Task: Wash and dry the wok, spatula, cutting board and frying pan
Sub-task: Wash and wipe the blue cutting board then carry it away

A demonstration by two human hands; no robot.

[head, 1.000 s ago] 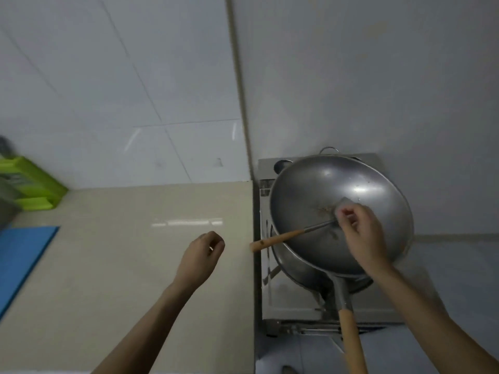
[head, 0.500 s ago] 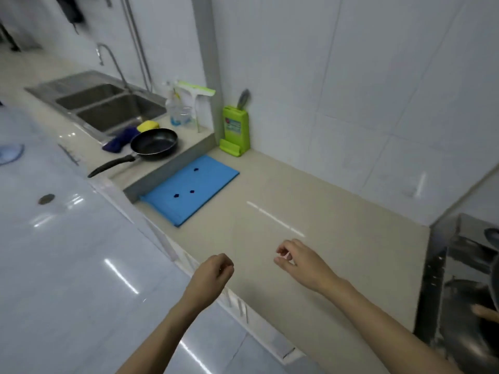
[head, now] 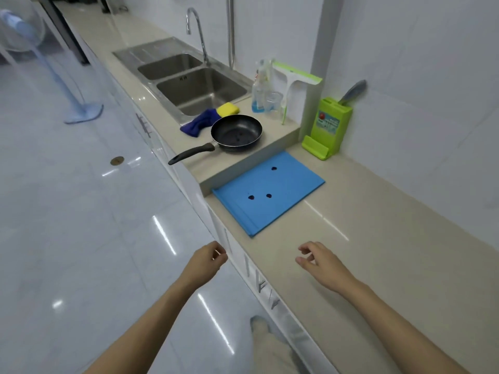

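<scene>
A blue cutting board with three dark spots lies flat on the lower beige counter. Above it, on the raised counter, sits a black frying pan with its handle pointing left over the edge. The wok and spatula are out of view. My left hand hangs over the floor beside the counter edge, fingers loosely curled, holding nothing. My right hand hovers over the counter below the board, fingers loosely curled and empty.
A double steel sink with a tap lies beyond the pan. Beside it are a blue cloth, yellow sponge, spray bottle and squeegee. A green knife block stands against the wall.
The view swung left from the wok on the stove to the sink counter. My right hand let go of the spatula in the wok and now hovers empty.
</scene>
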